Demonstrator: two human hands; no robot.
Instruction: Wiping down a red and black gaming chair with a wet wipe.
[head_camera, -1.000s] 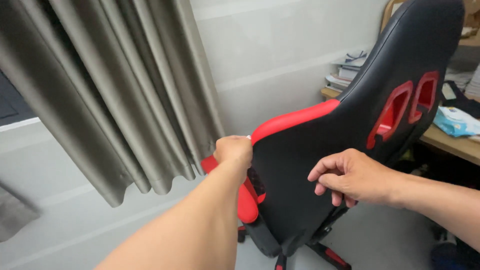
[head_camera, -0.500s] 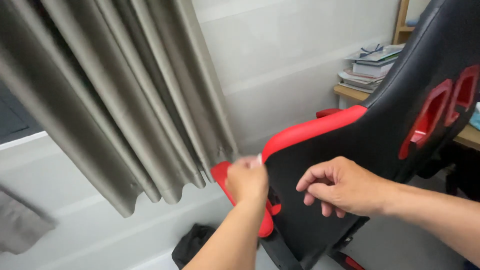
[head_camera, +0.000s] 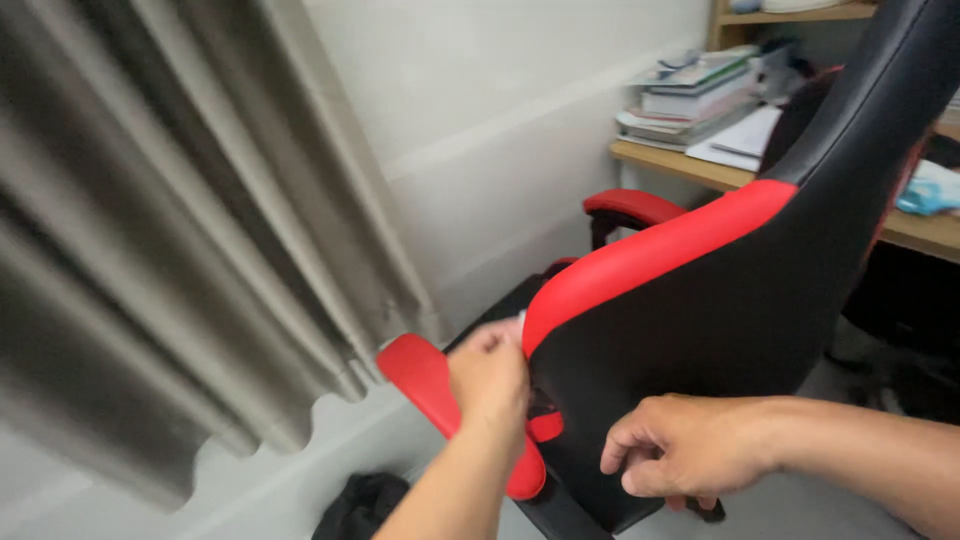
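Note:
A black and red office chair (head_camera: 720, 310) fills the right half of the head view, seen from behind. My left hand (head_camera: 490, 375) is closed at the chair's left edge, just below the red side trim (head_camera: 650, 255) and beside the red armrest (head_camera: 430, 385); a bit of something white shows at its fingertips, too small to tell. My right hand (head_camera: 680, 450) rests on the lower black back panel with its fingers curled against it.
A grey-brown curtain (head_camera: 180, 230) hangs at the left against a white wall. A wooden desk (head_camera: 690, 165) with stacked books (head_camera: 685, 95) stands behind the chair. A dark bundle (head_camera: 360, 505) lies on the floor below the armrest.
The view has swung closer and to the left of the chair. My left hand slid down the chair's edge toward the armrest, and my right hand dropped lower on the back panel.

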